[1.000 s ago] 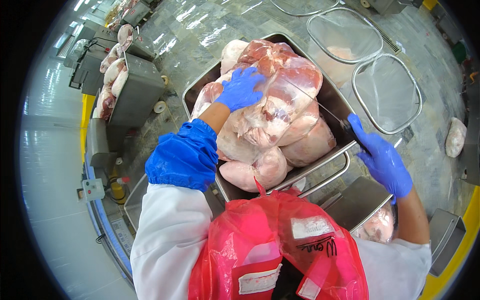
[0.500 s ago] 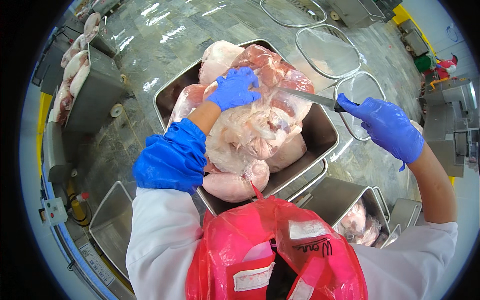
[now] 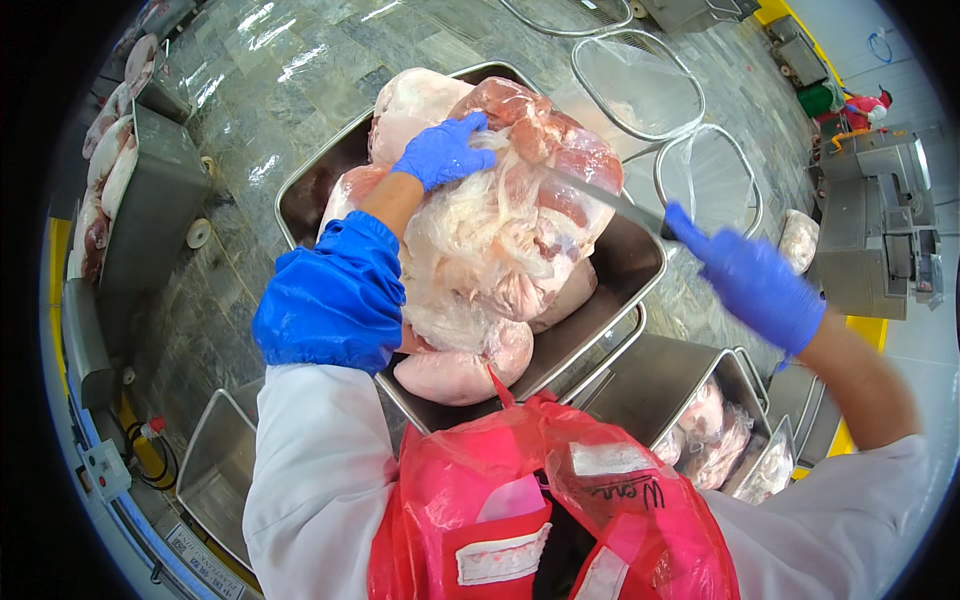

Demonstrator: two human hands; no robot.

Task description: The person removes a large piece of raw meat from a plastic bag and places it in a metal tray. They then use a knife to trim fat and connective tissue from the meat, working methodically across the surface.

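Note:
In the head view, a steel tub (image 3: 640,290) holds a heap of raw meat pieces (image 3: 450,365), pink, red and pale, with crumpled clear plastic (image 3: 450,255) over the middle. My left hand (image 3: 440,155), blue-gloved, rests on top of the heap, fingers apart and bent against meat and film. My right hand (image 3: 755,285), also blue-gloved and blurred by motion, is closed on the dark handle of a long knife (image 3: 605,197). The blade slants up-left into the upper right of the pile; its tip is hard to make out.
Hoop-rimmed carts with clear liners (image 3: 635,85) stand beyond the tub. Meat-filled bins stand at left (image 3: 150,215) and lower right (image 3: 635,385); an empty-looking bin (image 3: 220,460) is lower left. A wrapped bundle (image 3: 797,240) lies on the right. A co-worker (image 3: 860,115) is far right.
The view has turned, showing more of the right side. The plastic over the meat looks more bunched and loose. My right hand with the knife has shifted relative to the pile, now blurred.

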